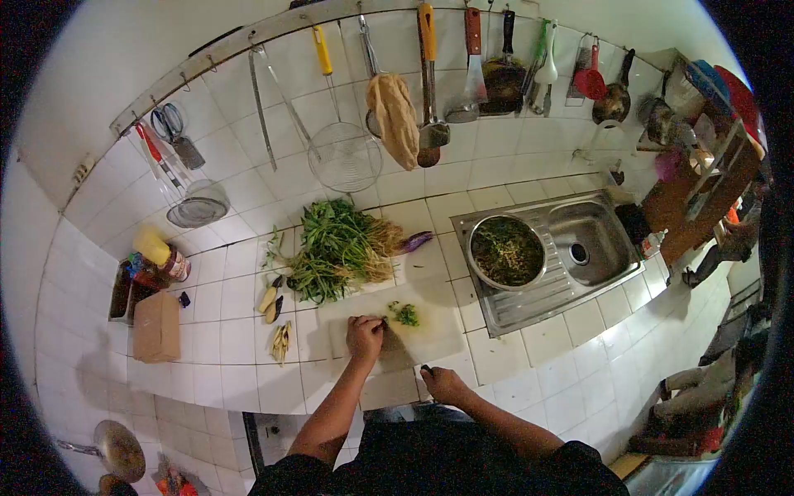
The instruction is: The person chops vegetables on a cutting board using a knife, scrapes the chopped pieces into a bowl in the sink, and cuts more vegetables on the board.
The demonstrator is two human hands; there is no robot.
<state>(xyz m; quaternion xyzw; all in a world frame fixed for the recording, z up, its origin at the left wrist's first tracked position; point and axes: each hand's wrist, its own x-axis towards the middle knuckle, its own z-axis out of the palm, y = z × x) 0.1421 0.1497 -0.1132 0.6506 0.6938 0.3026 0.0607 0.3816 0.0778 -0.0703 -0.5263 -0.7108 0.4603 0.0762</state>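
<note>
On a pale cutting board, my left hand is closed, its fingertips beside the tip of the knife blade. What those fingers pinch is too small to make out. My right hand is wrapped round the dark handle of a knife, whose broad blade points away from me across the board. Just past the blade lies a small heap of chopped green leaves. A large bunch of leafy greens with roots rests behind the board, beside a purple eggplant.
Left of the board lie small pale and dark vegetable pieces and yellowish strips. A bowl of cut greens stands on the drainboard of a steel sink. A brown box sits far left. Utensils, including a wire skimmer, hang above.
</note>
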